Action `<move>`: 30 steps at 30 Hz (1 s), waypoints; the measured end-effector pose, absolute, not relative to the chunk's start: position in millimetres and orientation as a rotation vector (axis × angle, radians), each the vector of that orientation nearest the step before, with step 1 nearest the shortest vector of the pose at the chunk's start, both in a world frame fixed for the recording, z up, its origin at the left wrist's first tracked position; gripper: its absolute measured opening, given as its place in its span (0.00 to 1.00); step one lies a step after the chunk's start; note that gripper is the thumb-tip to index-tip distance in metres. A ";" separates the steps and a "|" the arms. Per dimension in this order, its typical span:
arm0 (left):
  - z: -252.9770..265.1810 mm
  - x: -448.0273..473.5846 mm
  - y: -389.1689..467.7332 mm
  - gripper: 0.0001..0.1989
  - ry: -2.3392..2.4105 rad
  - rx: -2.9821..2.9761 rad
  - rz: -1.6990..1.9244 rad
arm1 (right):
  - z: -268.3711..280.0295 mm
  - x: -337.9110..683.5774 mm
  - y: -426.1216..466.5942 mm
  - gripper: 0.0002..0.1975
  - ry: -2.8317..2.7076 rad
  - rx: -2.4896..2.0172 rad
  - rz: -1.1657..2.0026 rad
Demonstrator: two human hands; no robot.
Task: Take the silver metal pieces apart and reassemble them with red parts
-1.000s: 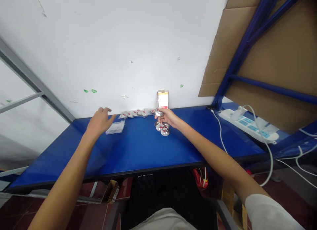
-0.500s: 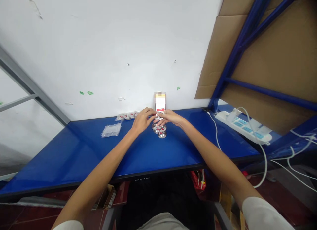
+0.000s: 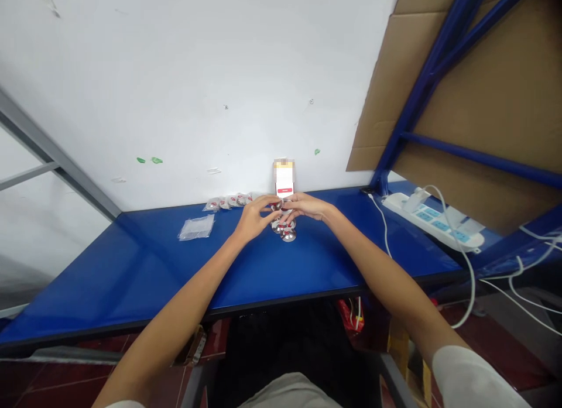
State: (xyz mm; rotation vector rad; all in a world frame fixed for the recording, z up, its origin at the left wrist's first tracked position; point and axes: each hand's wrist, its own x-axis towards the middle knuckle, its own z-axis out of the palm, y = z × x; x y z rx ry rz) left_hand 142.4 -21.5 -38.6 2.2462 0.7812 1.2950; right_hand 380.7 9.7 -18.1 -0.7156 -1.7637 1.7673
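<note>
Over the back middle of the blue table, my left hand [image 3: 253,218] pinches a shiny round metal badge [image 3: 277,206] between thumb and fingers. Right beside it, my right hand [image 3: 307,206] is closed on another small round badge [image 3: 287,204], partly covered by the fingers. Beneath the hands lie several silver round badges with red print [image 3: 288,235], overlapping in a loose pile. Just behind the hands a phone [image 3: 285,177] with a lit screen leans upright against the wall.
Several round badges in clear bags [image 3: 232,201] lie in a row along the wall. Flat clear plastic bags [image 3: 196,227] are at the left on the blue table [image 3: 144,267]. A white power strip [image 3: 432,222] with cables stands at the right, by a blue metal frame [image 3: 406,112].
The hands have drawn slightly apart, and a shiny badge now shows in the left fingers and another in the right. The view has tilted down a little.
</note>
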 end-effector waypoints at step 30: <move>-24.4 112.2 -16.8 0.23 0.962 2.452 0.522 | -3.8 389.7 5.3 0.22 -2.679 -1.186 0.787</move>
